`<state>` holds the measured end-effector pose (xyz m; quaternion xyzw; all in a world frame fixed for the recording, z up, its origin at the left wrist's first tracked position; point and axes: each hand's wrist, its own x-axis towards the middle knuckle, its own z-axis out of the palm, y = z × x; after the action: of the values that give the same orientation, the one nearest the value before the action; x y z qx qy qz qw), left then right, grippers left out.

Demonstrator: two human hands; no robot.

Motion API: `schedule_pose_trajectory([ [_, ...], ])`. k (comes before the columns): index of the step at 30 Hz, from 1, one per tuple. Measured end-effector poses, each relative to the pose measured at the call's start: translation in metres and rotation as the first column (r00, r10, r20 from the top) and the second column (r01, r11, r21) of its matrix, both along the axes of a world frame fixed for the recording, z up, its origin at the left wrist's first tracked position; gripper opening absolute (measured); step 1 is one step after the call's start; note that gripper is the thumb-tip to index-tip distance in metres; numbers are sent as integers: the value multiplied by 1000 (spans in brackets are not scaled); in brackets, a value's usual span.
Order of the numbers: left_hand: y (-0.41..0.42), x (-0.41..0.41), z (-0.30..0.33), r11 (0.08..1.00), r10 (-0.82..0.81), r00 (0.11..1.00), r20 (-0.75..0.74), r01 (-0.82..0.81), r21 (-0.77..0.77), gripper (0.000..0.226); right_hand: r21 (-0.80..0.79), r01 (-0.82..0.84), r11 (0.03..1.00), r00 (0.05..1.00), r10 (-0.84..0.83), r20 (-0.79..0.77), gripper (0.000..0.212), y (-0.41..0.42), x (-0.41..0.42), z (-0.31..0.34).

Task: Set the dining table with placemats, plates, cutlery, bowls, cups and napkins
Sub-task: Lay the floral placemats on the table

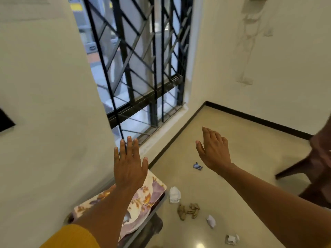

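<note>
My left hand (129, 163) is stretched forward with straight, spread fingers and holds nothing; it hovers above a floral cloth (146, 196) that lies on a low surface by the wall. My right hand (214, 151) is also raised with fingers extended and empty, over the floor. No plates, cutlery, bowls or cups are in view. A folded white napkin-like cloth (174, 194) lies on the floor below and between my hands.
A barred window (143, 68) fills the corner ahead. On the pale floor lie a crumpled brown item (188, 210), white paper scraps (211, 221) and a small dark wrapper (197, 165). A dark wooden chair (315, 167) stands at the right edge.
</note>
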<state>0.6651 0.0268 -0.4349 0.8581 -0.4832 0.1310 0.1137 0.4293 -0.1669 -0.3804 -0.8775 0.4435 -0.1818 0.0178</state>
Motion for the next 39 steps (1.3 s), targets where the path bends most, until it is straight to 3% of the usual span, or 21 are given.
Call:
schedule_pose_trajectory([
  [9,44,-23,-53,925,373,923,-98,-362,113,81,226,-313,923,946,324,-13,57,-20,61,-49],
  [19,119,-16,-109,707,704,672,-229,-632,318,76,511,-432,743,842,536,-67,56,10,142,-123],
  [29,155,63,-197,556,817,350,-458,-689,465,82,723,-249,645,866,482,-131,55,24,238,-222],
  [34,160,93,-245,445,815,77,-574,-717,536,97,750,-87,655,897,379,-227,67,10,267,-273],
  [39,165,114,-283,383,783,-55,-620,-742,550,110,712,58,699,906,263,-332,76,1,283,-309],
])
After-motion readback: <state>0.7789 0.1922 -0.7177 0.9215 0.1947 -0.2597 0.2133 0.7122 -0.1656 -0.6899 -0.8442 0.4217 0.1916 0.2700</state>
